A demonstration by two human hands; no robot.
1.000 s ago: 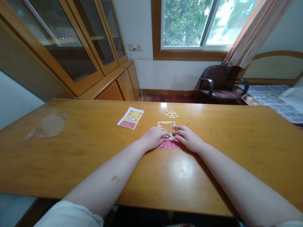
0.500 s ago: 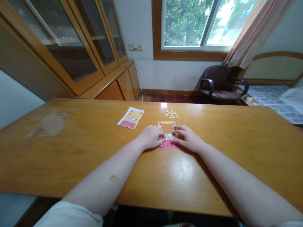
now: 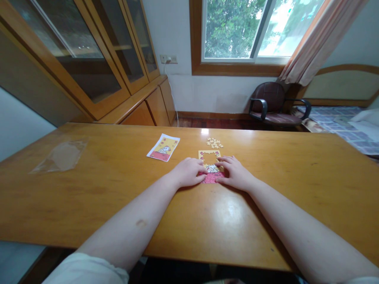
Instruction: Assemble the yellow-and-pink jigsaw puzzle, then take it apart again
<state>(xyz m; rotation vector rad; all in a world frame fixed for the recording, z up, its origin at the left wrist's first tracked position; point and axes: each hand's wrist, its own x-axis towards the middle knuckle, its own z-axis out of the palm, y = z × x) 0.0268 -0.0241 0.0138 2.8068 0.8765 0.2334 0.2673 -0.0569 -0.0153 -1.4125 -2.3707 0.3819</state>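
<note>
A partly assembled jigsaw puzzle (image 3: 211, 178) lies flat on the table, its bottom pink, a white figure in the middle and a yellow border around a gap in the upper part. My left hand (image 3: 189, 172) grips its left side, fingers bent over the edge and thumb low on the pink part. On the opposite side my right hand (image 3: 234, 172) holds the right edge with curled fingers. Both hands cover parts of the puzzle's sides. Just beyond it lies a small heap of loose puzzle pieces (image 3: 214, 142).
Left of the puzzle lies a picture sheet (image 3: 164, 148) with a similar design. A clear plastic bag (image 3: 60, 156) rests at the left of the wooden table (image 3: 118, 169). Past the far edge are a cabinet (image 3: 142, 112), an armchair (image 3: 271, 102) and a window (image 3: 233, 31).
The puzzle has shifted slightly away from me and a little to the right, between my hands. My fingers have moved slightly on it. The sheet and loose pieces stay in place.
</note>
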